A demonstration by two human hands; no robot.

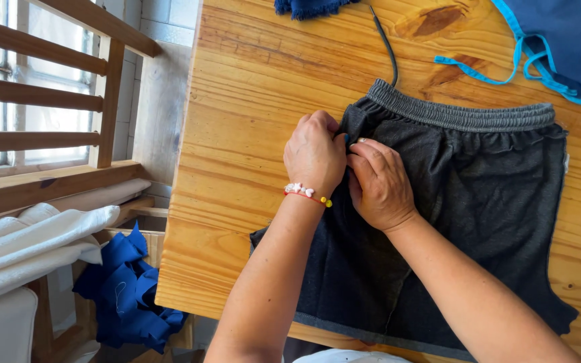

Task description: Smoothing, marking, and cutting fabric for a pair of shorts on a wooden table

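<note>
Pinching dark shorts point(479, 195), both hands point(344, 161)

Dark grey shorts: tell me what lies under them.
The dark grey shorts lie flat on the wooden table, whose bare boards show all round them. Both hands, left and right, press on the shorts near the waistband. Anything beneath the cloth is hidden.
</note>
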